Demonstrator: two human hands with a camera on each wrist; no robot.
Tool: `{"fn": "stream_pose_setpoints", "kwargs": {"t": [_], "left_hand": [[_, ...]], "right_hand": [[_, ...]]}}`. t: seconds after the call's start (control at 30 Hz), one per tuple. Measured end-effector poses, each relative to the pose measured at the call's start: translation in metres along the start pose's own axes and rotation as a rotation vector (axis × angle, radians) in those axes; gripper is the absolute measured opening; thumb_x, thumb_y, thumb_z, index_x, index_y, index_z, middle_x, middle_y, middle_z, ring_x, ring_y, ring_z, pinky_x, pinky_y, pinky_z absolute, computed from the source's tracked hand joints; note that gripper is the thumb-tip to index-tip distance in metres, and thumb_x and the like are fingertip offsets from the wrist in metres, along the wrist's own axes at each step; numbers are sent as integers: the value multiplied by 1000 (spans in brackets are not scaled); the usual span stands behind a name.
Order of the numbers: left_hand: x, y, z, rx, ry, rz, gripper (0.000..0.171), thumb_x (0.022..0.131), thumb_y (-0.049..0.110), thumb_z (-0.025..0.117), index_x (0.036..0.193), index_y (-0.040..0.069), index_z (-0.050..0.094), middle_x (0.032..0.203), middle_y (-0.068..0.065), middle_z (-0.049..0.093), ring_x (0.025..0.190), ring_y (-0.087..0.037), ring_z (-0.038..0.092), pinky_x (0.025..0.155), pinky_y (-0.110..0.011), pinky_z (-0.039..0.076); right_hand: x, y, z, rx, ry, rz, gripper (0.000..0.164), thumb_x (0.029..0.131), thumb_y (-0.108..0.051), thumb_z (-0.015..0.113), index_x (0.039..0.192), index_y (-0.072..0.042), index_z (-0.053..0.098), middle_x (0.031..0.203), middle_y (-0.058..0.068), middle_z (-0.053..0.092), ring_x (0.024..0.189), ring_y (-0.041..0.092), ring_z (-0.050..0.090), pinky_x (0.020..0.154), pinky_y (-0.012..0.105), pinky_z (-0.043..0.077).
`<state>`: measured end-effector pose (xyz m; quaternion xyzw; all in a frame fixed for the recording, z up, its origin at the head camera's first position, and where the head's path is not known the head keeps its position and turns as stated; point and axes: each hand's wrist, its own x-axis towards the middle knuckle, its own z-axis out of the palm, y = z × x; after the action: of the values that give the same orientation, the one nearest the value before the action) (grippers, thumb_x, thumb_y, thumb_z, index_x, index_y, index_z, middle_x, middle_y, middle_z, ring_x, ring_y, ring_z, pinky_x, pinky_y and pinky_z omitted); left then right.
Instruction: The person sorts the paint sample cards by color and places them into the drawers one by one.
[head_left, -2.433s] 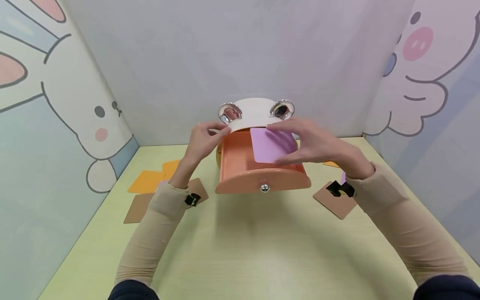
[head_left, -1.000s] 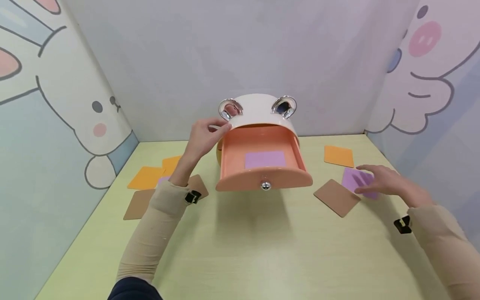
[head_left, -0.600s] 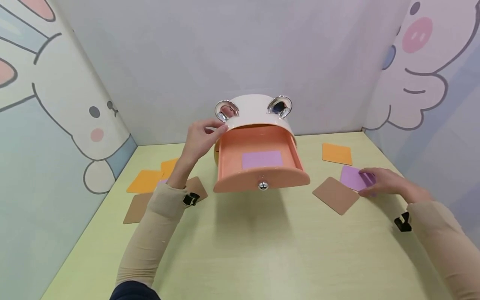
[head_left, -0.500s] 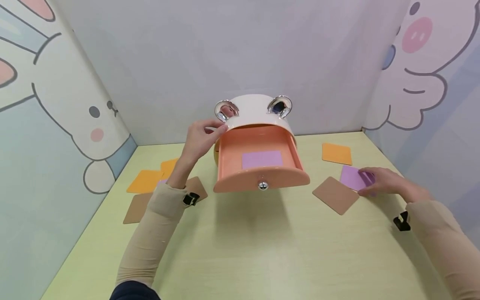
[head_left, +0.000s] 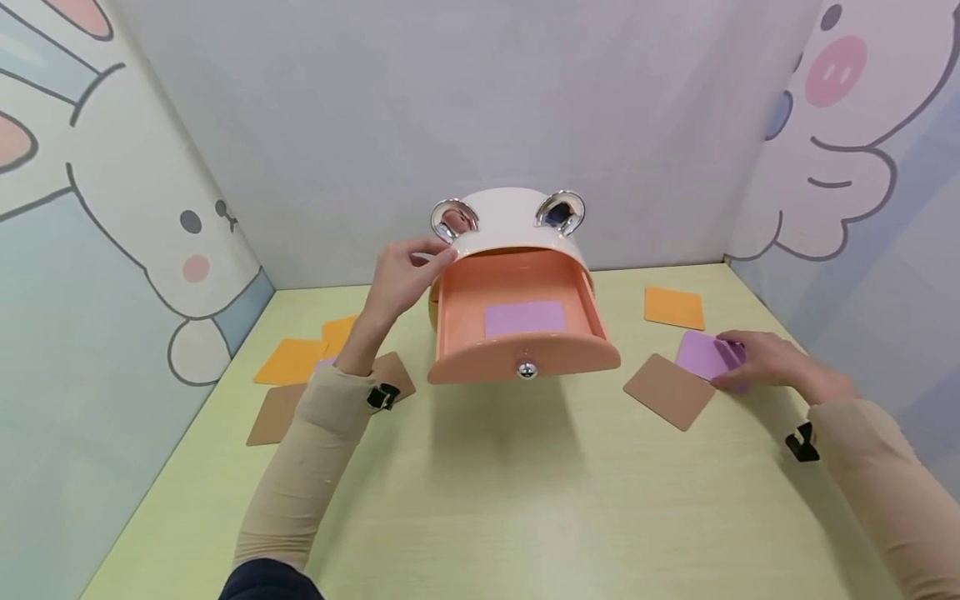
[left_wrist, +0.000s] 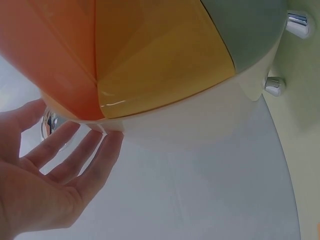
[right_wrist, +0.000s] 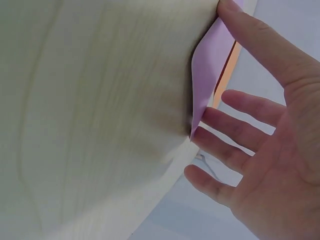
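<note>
A white cabinet (head_left: 508,212) with chrome ear-like rings stands at the table's back, its orange drawer (head_left: 523,358) pulled out. One purple card (head_left: 525,318) lies inside the drawer. My left hand (head_left: 401,279) holds the cabinet's upper left edge, thumb at the front; in the left wrist view its fingers (left_wrist: 102,160) touch the white shell. My right hand (head_left: 772,362) pinches another purple card (head_left: 701,354) at the right of the table. That card bows slightly between thumb and fingers in the right wrist view, close to the tabletop (right_wrist: 100,125).
Right of the cabinet lie an orange card (head_left: 675,307) and a brown card (head_left: 670,392), the brown one beside the pinched card. Orange cards (head_left: 288,361) and brown cards (head_left: 277,414) lie left, partly behind my left forearm. Walls enclose the table.
My right hand has let go of a purple card in the drawer, moved right and taken hold of another, which has shifted slightly left. My left hand has stayed at the cabinet.
</note>
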<state>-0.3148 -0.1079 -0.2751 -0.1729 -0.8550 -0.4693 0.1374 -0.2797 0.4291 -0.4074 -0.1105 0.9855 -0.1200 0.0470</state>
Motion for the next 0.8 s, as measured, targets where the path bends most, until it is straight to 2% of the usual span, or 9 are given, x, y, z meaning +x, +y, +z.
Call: {"fn": "stream_pose_setpoints", "kwargs": {"t": [0.2,0.37,0.53,0.8], "left_hand": [[1,0,1,8,-10,-4,33,90,36,66,106,8,73,107,-12,71,91,-28,70,78,-37,58],[2,0,1,1,-7,1,32,90,36,67,105,8,73,106,-11,71,91,-29,70,79,-39,58],[2,-1,0,-2,-4,6,31,89,36,67,104,9,73,105,-11,71,90,-28,70,80,-39,57],[1,-2,0,0,-2,3,32,90,35,66,105,8,73,106,-11,71,91,-29,69,80,-41,58]], "right_hand": [[-3,3,-9,28,37,35,90,69,-48,82,129,11,50,117,32,57,97,38,53,80,51,46],[-3,-3,-24,33,95,4,87,69,-44,84,129,10,51,115,32,58,93,36,54,75,44,45],[-2,-25,-42,47,133,-20,87,69,-43,84,132,7,49,116,31,59,93,35,54,71,37,42],[1,-68,-71,56,175,-72,87,68,-40,86,134,2,50,106,20,63,88,27,53,67,32,41]]}}
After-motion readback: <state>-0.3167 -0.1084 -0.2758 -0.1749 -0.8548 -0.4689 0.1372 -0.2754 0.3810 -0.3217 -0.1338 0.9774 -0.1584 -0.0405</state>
